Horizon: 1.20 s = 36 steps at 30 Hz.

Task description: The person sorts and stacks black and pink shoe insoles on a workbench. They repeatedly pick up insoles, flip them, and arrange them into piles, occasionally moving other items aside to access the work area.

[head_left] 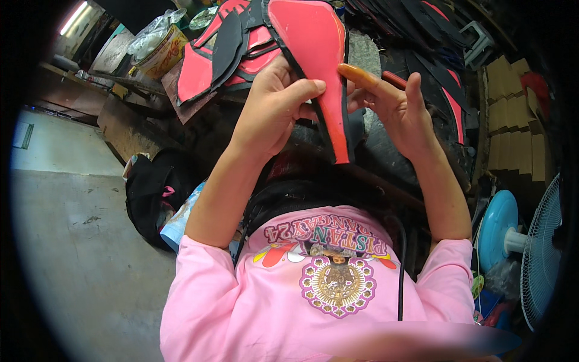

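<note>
A flat pink-red piece with a black edge (310,36), wide at the far end and narrowing to a strip toward me, is held up in front of me. My left hand (271,105) grips its left side, thumb on top and fingers underneath. My right hand (395,105) is at the right edge, thumb raised and index finger stretched out. That fingertip, coated orange-brown, touches or nearly touches the edge; the other fingers are partly hidden. Similar pink-red pieces with black edges (196,75) lie beyond my left hand, with black oval pieces (228,45) over them.
More black pieces (416,24) are piled at the far right. A tub with plastic bags (163,54) stands at the far left. Stacked brown cardboard (512,120) and a blue-and-white fan (500,229) are to my right. A black bag (154,193) rests at my left.
</note>
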Each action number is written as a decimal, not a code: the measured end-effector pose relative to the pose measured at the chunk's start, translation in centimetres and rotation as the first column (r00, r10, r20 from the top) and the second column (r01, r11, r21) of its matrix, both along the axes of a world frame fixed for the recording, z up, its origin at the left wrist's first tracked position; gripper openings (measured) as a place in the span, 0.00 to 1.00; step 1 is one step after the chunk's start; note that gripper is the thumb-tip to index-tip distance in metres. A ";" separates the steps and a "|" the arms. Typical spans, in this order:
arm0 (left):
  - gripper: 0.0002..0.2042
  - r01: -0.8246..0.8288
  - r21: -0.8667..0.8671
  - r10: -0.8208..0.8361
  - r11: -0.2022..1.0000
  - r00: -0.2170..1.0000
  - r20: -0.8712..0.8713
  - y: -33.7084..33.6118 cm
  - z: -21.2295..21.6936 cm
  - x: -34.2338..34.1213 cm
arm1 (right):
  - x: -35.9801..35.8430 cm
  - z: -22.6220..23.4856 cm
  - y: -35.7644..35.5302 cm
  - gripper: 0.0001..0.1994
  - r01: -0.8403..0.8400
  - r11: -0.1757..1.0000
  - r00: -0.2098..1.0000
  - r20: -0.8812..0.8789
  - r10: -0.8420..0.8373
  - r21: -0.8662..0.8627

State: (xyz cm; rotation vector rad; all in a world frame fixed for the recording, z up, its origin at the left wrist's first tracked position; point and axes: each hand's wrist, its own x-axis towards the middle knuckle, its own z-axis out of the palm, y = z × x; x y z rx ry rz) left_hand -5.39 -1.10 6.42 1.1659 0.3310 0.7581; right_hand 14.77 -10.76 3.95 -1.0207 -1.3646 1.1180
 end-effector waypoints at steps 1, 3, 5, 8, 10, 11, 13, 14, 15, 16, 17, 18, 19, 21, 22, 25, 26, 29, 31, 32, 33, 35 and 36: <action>0.16 -0.029 0.009 0.029 1.000 1.000 -0.002 0.1 -0.1 0.1 | -0.1 0.0 -0.1 0.55 -0.010 1.000 0.999 0.040 0.010 -0.002; 0.15 -0.071 0.011 0.071 0.997 0.997 0.003 0.2 -0.3 0.2 | -0.2 0.1 -0.2 0.55 -0.031 0.999 0.990 0.138 0.029 0.010; 0.15 -0.093 0.000 0.093 0.996 0.995 0.025 0.4 -0.5 0.1 | -0.2 0.1 -0.2 0.56 -0.051 0.998 0.968 0.248 0.042 0.031; 0.13 -0.142 -0.059 0.143 0.988 0.989 0.021 0.8 -0.7 0.1 | -0.3 0.3 -0.4 0.57 -0.091 0.992 0.947 0.315 0.059 0.087; 0.12 -0.181 -0.080 0.182 0.980 0.983 0.014 1.0 -0.8 0.0 | -0.4 0.5 -0.5 0.57 -0.099 0.987 0.936 0.349 0.050 0.125; 0.12 -0.204 -0.085 0.205 0.975 0.979 0.006 1.0 -0.8 0.0 | -0.5 0.6 -0.6 0.56 -0.100 0.984 0.928 0.371 0.039 0.147; 0.12 -0.226 -0.101 0.229 0.969 0.973 0.019 1.2 -0.9 -0.1 | -0.2 1.1 -0.7 0.55 -0.137 0.969 0.875 0.484 0.021 0.205; 0.13 -0.226 -0.111 0.231 0.968 0.972 0.041 1.3 -0.8 0.0 | 0.0 1.3 -0.7 0.54 -0.158 0.960 0.840 0.542 0.008 0.231; 0.13 -0.229 -0.134 0.238 0.964 0.970 0.054 1.4 -0.8 -0.1 | 0.1 1.4 -0.8 0.53 -0.176 0.947 0.809 0.588 -0.015 0.267; 0.12 -0.225 -0.127 0.235 0.966 0.970 0.067 1.5 -0.8 -0.1 | 0.2 1.5 -0.8 0.52 -0.196 0.933 0.776 0.630 -0.041 0.302; 0.11 -0.228 -0.133 0.239 0.965 0.969 0.071 1.5 -0.8 -0.2 | 0.3 1.5 -0.8 0.51 -0.218 0.917 0.741 0.668 -0.068 0.335; 0.10 -0.231 -0.138 0.242 0.963 0.967 0.074 1.5 -0.7 -0.3 | 0.3 1.6 -0.8 0.51 -0.226 0.912 0.733 0.676 -0.072 0.343; 0.10 -0.236 -0.124 0.245 0.964 0.967 0.065 1.5 -0.7 -0.4 | 0.4 1.6 -0.9 0.50 -0.234 0.907 0.726 0.683 -0.076 0.350; 0.10 -0.243 -0.096 0.248 0.965 0.967 0.048 1.6 -0.7 -0.5 | 0.5 1.6 -0.9 0.48 -0.246 0.898 0.767 0.640 -0.050 0.364; 0.10 -0.249 -0.070 0.252 0.966 0.967 0.048 1.6 -0.7 -0.4 | 0.6 1.7 -0.9 0.46 -0.249 0.894 0.809 0.587 -0.018 0.372; 0.10 -0.263 -0.004 0.263 0.965 0.964 0.032 1.3 -1.0 -0.2 | 0.3 1.9 -0.9 0.45 -0.212 0.911 0.904 0.424 0.046 0.353; 0.10 -0.275 0.013 0.274 0.961 0.961 0.021 1.2 -1.2 -0.1 | 0.2 2.0 -0.9 0.45 -0.185 0.913 0.936 0.350 0.050 0.364; 0.10 -0.283 0.052 0.282 0.958 0.959 0.033 1.0 -1.2 0.3 | -0.7 1.9 -0.9 0.44 -0.091 0.951 0.878 0.474 -0.063 0.295; 0.11 -0.293 0.055 0.292 0.955 0.956 0.022 1.0 -0.9 0.4 | -0.1 2.3 -1.3 0.50 -0.142 0.972 0.842 0.539 0.018 0.189; 0.11 -0.287 0.076 0.287 0.955 0.958 0.016 1.1 -0.6 0.3 | 0.7 2.7 -1.6 0.50 -0.202 0.970 0.840 0.533 0.101 0.135; 0.11 -0.306 0.087 0.310 0.948 0.950 -0.043 1.2 -0.3 0.2 | 1.8 3.0 -1.8 0.49 -0.262 0.962 0.833 0.522 0.183 0.081; 0.14 -0.196 0.128 0.209 0.972 0.973 -0.097 0.8 0.1 0.2 | 3.9 3.3 -2.6 0.49 -0.212 0.961 0.860 0.500 0.099 0.176; 0.15 -0.119 0.144 0.140 0.982 0.979 -0.149 0.6 0.2 0.3 | 5.3 3.6 -2.9 0.49 -0.111 0.950 0.870 0.490 -0.049 0.292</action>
